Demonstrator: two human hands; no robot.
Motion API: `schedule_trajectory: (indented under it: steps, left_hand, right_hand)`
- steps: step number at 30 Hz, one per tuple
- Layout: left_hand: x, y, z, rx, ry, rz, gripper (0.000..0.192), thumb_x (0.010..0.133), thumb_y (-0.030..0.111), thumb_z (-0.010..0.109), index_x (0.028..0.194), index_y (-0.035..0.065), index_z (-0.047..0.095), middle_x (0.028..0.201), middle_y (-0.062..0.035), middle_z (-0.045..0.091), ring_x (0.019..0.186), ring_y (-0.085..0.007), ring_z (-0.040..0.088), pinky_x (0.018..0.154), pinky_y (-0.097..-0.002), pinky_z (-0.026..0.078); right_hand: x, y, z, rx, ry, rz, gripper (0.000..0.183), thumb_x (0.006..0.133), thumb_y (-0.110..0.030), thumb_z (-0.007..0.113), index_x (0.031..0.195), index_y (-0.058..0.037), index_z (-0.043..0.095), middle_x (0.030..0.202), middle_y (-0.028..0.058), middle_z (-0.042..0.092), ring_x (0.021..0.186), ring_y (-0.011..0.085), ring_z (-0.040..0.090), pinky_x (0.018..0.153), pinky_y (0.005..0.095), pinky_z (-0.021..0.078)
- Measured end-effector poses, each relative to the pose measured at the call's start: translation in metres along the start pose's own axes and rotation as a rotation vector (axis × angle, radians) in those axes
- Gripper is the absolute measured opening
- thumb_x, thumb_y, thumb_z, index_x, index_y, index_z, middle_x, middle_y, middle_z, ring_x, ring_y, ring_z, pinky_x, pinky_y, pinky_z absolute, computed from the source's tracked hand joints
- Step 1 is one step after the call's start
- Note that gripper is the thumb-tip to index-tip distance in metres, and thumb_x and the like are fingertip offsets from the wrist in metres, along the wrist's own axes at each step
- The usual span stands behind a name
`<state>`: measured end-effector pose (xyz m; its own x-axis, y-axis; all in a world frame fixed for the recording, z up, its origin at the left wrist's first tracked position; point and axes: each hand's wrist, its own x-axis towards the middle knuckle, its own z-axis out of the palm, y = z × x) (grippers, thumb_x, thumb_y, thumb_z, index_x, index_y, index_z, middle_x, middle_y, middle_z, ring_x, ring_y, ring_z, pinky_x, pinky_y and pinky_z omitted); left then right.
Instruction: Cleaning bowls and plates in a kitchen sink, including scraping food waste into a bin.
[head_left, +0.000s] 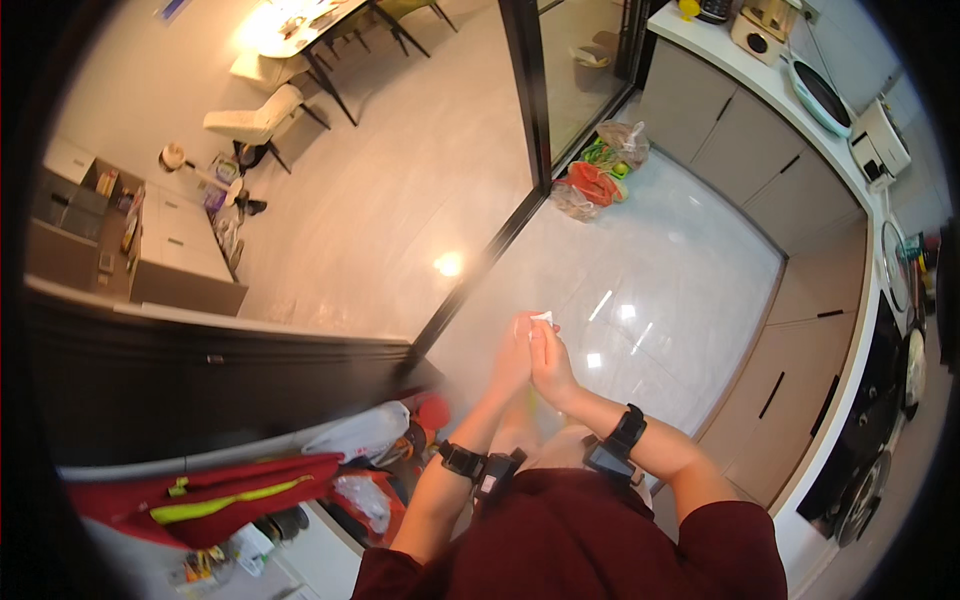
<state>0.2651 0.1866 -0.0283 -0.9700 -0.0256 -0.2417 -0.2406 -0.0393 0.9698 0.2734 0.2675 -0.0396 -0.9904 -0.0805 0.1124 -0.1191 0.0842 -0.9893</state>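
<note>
My two hands meet in front of my body, above the pale glossy floor (660, 292). Between them is a small white piece, seemingly tissue or paper (543, 319), with only its top edge showing. My right hand (551, 361) has its fingers curled around this piece. Pressed against it from the other side is my left hand (513, 351), slightly blurred; its fingers are partly hidden, so its hold cannot be made out. Each forearm wears a black strap with a small device, the left one (484, 469) and the right one (619, 446).
Bags of vegetables (596, 180) lie on the floor beside the black door frame (529, 97). Along the right runs a white counter (806, 112) with appliances and a black cooktop (855, 420). At lower left hangs a dark red cloth item (217, 499). Chairs (259, 120) stand beyond the doorway.
</note>
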Motion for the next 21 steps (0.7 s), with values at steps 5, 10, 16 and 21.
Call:
schedule_trajectory:
  steps: [5, 10, 16, 21]
  left_hand:
    - [0.043, 0.037, -0.029, 0.196, -0.135, 0.176, 0.036, 0.095, 0.027, 0.028, 0.103, -0.0006, 0.048, 0.095, -0.0124, 0.059, 0.087, -0.0157, 0.055, 0.080, -0.0265, 0.043]
    - [0.098, 0.054, -0.051, -0.026, -0.113, 0.113, 0.043, 0.095, 0.033, 0.025, 0.120, 0.0026, 0.043, 0.106, -0.0083, 0.054, 0.096, -0.0157, 0.051, 0.085, -0.0271, 0.040]
    - [0.133, 0.042, -0.010, -0.552, -0.501, -0.247, 0.038, 0.093, 0.029, 0.031, 0.118, 0.0037, 0.044, 0.107, -0.0077, 0.052, 0.096, -0.0143, 0.051, 0.079, -0.0262, 0.042]
    - [0.152, 0.060, 0.032, -0.716, -0.602, -0.360, 0.037, 0.093, 0.029, 0.032, 0.116, 0.0040, 0.044, 0.106, -0.0068, 0.051, 0.097, -0.0141, 0.050, 0.080, -0.0269, 0.042]
  right_hand:
    - [0.052, -0.024, -0.005, -0.172, -0.138, 0.043, 0.021, 0.089, -0.017, 0.039, 0.101, -0.0008, 0.045, 0.066, 0.0189, 0.055, 0.060, 0.0322, 0.054, 0.055, 0.0388, 0.0418]
    - [0.092, -0.064, -0.013, -0.140, -0.130, 0.195, 0.023, 0.090, -0.022, 0.039, 0.102, -0.0034, 0.046, 0.073, 0.0154, 0.059, 0.064, 0.0229, 0.059, 0.055, 0.0348, 0.0446]
    - [0.150, -0.048, -0.008, 1.524, 0.090, 0.331, 0.038, 0.092, -0.034, 0.032, 0.111, -0.0030, 0.043, 0.095, 0.0143, 0.057, 0.085, 0.0243, 0.058, 0.068, 0.0321, 0.0506]
    - [0.176, -0.039, -0.026, 1.002, 0.263, 0.117, 0.034, 0.093, -0.027, 0.031, 0.115, -0.0025, 0.037, 0.107, 0.0160, 0.051, 0.089, 0.0255, 0.056, 0.070, 0.0342, 0.0511]
